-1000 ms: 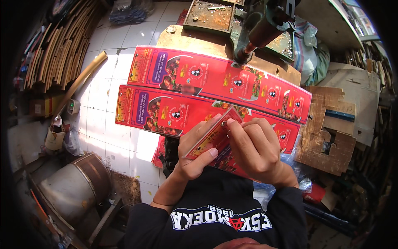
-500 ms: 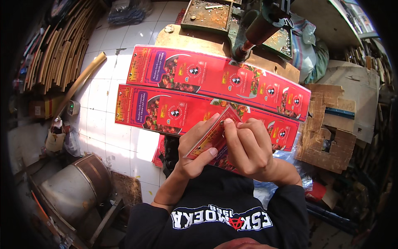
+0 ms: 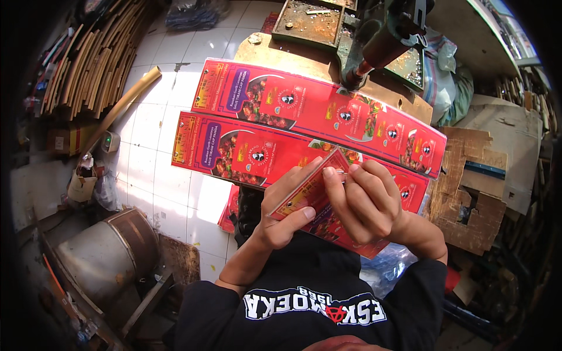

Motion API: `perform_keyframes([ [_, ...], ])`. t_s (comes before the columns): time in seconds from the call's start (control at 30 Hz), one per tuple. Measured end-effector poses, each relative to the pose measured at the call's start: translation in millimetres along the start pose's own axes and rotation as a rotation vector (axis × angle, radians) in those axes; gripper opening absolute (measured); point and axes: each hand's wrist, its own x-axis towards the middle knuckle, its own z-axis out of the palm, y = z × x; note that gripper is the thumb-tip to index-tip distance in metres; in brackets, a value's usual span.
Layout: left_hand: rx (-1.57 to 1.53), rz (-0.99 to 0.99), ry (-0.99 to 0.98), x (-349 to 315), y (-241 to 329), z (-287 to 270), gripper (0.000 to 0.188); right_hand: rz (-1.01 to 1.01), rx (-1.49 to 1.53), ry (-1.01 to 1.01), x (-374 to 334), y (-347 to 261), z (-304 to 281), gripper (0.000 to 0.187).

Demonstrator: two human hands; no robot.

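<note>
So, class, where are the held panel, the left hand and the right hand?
Held panel (image 3: pixel 314 193): head view, on its printed face.
Left hand (image 3: pixel 277 226): head view, on its thumb side.
Right hand (image 3: pixel 369 213): head view, on its back.

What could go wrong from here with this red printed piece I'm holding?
The small shiny bit pinched in the right hand could slip and be lost, since little of it shows. The red printed piece is tilted in the left hand, so a tight grip might crease it. The nearer flat red panel seems to jut past the wooden board; a bump might send it to the floor.
</note>
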Motion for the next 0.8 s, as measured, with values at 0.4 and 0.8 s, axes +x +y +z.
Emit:
perform_keyframes([
  [0.4, -0.300, -0.079, 0.013, 3, -7, -4, 0.069, 0.453, 0.456, 0.077, -5, 1, 10, 0.033],
  [0.8, -0.155, -0.017, 0.039, 5, -6, -4, 0.067, 0.330, 0.303, -0.039, 7, -1, 0, 0.037],
])
